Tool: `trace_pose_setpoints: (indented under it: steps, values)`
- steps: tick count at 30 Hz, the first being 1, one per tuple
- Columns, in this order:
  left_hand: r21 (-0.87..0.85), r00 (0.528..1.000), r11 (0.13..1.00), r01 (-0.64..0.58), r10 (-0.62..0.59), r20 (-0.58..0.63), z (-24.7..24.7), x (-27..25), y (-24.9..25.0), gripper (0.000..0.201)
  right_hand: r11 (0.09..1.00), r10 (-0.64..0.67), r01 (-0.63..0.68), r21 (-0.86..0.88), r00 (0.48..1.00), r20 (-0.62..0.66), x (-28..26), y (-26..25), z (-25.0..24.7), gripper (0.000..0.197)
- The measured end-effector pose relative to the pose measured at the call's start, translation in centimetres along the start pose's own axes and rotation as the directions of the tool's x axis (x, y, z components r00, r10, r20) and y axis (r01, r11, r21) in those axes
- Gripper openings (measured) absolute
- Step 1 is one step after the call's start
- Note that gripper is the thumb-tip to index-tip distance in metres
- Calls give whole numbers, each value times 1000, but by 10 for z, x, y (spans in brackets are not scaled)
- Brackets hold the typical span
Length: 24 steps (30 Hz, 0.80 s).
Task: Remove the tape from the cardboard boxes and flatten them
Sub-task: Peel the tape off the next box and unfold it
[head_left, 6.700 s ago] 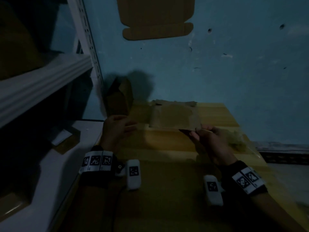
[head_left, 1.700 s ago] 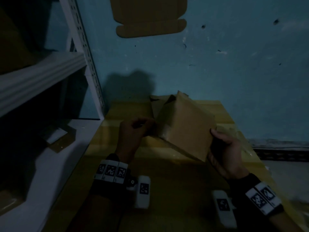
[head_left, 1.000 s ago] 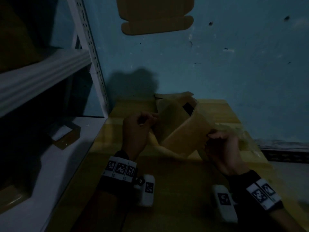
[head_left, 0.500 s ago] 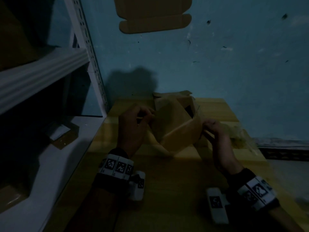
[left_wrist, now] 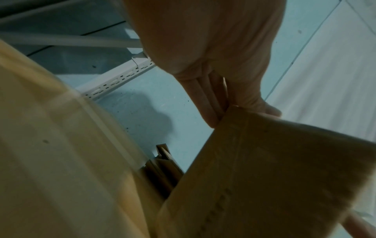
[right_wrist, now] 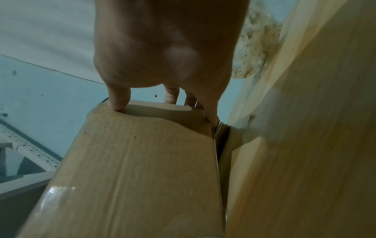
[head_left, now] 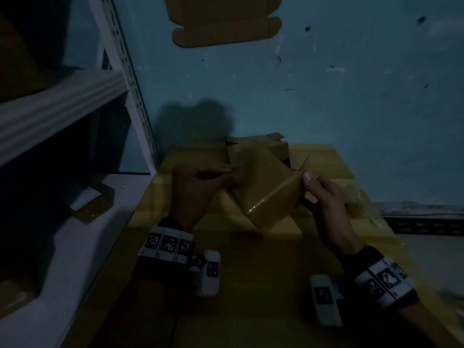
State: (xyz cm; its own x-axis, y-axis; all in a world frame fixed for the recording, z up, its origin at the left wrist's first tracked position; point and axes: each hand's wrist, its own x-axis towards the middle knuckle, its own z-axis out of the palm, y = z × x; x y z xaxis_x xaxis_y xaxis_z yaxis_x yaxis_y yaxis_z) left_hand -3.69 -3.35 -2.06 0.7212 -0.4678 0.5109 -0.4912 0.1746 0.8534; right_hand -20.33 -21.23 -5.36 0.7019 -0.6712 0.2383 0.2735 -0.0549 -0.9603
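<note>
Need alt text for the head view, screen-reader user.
Two hands hold a tilted cardboard box over a wooden table: the left hand pinches its left edge, the right hand grips its right corner. A glossy tape strip runs along one edge; white shelving stands left.

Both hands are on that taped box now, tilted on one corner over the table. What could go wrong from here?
1. The brown cardboard box rests on one low corner, held by the left hand and right hand only at its edges; it may twist or slip.
2. The glossy clear tape still wraps the lower edge, so forcing the box flat could tear the cardboard.
3. The scene is dim; finding the tape's end may be hard.
</note>
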Motion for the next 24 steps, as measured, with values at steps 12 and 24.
trace_pose_setpoints:
  steps: [12,24]
  values:
    - [26,996,998,-50,52,-74,1,4,0,20,1000,-6,7,-11,996,85,0,1,5,69]
    - [0,994,998,-69,69,85,0,3,-1,18,995,-11,20,-99,996,90,-4,-4,2,48]
